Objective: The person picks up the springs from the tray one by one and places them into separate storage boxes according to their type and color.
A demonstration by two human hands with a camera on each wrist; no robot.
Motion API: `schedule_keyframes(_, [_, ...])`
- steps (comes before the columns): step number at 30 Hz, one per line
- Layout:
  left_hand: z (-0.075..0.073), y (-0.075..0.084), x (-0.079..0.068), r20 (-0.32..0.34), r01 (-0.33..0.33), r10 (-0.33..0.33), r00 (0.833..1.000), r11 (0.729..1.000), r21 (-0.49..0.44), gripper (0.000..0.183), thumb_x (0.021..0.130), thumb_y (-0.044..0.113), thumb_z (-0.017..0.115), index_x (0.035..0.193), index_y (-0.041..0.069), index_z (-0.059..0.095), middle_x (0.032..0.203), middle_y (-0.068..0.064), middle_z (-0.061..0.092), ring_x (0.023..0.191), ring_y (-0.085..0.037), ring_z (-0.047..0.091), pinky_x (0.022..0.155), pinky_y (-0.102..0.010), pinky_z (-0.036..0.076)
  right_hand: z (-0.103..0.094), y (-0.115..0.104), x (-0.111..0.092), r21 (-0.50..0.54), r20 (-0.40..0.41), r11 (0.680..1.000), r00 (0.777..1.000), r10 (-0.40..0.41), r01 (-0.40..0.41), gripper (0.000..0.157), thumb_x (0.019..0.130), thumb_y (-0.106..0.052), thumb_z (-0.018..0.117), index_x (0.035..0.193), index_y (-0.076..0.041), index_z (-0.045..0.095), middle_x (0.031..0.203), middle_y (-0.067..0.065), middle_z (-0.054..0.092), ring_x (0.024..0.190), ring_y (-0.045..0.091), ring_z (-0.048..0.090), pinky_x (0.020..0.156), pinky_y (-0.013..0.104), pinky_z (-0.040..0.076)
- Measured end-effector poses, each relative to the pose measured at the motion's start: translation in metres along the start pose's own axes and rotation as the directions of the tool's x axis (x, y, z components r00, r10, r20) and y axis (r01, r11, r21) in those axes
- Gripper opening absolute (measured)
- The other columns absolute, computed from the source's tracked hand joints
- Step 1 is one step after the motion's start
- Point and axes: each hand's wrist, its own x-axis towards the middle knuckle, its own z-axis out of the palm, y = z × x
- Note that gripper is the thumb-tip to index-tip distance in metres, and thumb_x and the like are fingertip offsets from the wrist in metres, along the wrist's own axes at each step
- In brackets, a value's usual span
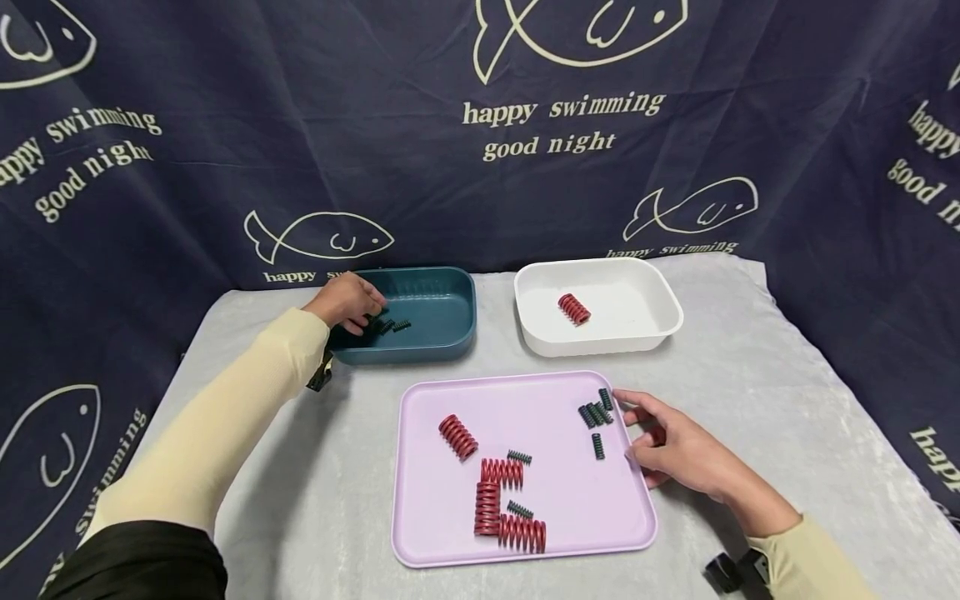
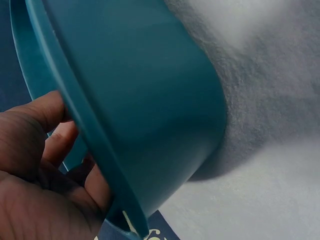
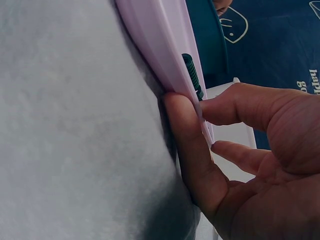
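Note:
My left hand [image 1: 351, 302] reaches over the left rim of the teal bin [image 1: 442, 340]; its fingers are bent down inside, close above small dark green springs [image 1: 402, 326]. Whether those fingertips hold a spring, I cannot tell; the bin wall hides them in the left wrist view. With thumb and fingers, my right hand [image 1: 678, 446] grips the right edge of the lilac tray [image 1: 435, 533]. Beside that edge lie several small green springs [image 1: 597, 446]. Several thick red springs [image 1: 457, 437] lie on the tray's left and front part, with two green springs [image 1: 519, 457] among them.
A white bin [image 1: 600, 347] stands to the right of the teal one, with one red spring [image 1: 574, 309] inside. Both bins are behind the tray on a pale grey cloth [image 1: 337, 500]. A dark blue printed curtain [image 1: 420, 167] hangs behind and at the sides.

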Motion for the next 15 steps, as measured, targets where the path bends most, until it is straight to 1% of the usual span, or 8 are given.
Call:
schedule_keyframes(3, [-0.002, 0.001, -0.004, 0.007, -0.011, 0.011, 1.0, 1.0, -0.014, 0.034, 0.103, 0.005, 0.058, 0.136, -0.002, 0.064, 0.143, -0.028, 0.055, 0.121, -0.046, 0.06, 0.083, -0.045, 0.062, 0.0, 0.0, 0.0, -0.006, -0.002, 1.0, 1.0, -0.004, 0.004, 0.078, 0.091, 0.007, 0.069, 0.159, -0.007, 0.033, 0.13, 0.027, 0.044, 0.087, 0.027, 0.058, 0.054, 0.045, 0.061])
schedule_keyframes(8, [-0.004, 0.004, -0.01, 0.007, -0.05, 0.05, 0.999, 0.998, -0.043, 0.036, 0.103, 0.004, 0.058, 0.138, -0.004, 0.062, 0.144, -0.028, 0.054, 0.121, -0.046, 0.061, 0.082, -0.044, 0.063, 0.0, 0.0, 0.0, -0.01, -0.009, 1.0, 1.0, -0.002, 0.002, 0.078, 0.09, 0.007, 0.069, 0.159, -0.006, 0.033, 0.13, 0.027, 0.044, 0.087, 0.027, 0.058, 0.054, 0.045, 0.061])
schedule_keyframes(12, [-0.002, 0.009, -0.017, 0.014, -0.079, 0.081, 0.997, 0.993, -0.088, 0.037, 0.104, 0.004, 0.058, 0.14, -0.005, 0.06, 0.144, -0.028, 0.054, 0.121, -0.045, 0.061, 0.082, -0.044, 0.063, 0.0, -0.001, 0.0, 0.0, -0.006, 1.0, 1.0, 0.004, -0.004, 0.078, 0.091, 0.007, 0.069, 0.159, -0.006, 0.033, 0.131, 0.027, 0.044, 0.087, 0.027, 0.058, 0.055, 0.045, 0.061])
schedule_keyframes(15, [0.002, 0.015, -0.023, 0.015, -0.113, 0.116, 0.993, 0.985, -0.133, 0.039, 0.103, 0.005, 0.057, 0.141, -0.005, 0.059, 0.144, -0.027, 0.054, 0.118, -0.044, 0.061, 0.082, -0.043, 0.063, 0.0, -0.001, -0.001, 0.005, 0.0, 1.0, 1.0, 0.002, -0.002, 0.078, 0.091, 0.007, 0.069, 0.159, -0.006, 0.033, 0.131, 0.028, 0.043, 0.088, 0.027, 0.058, 0.055, 0.045, 0.061])
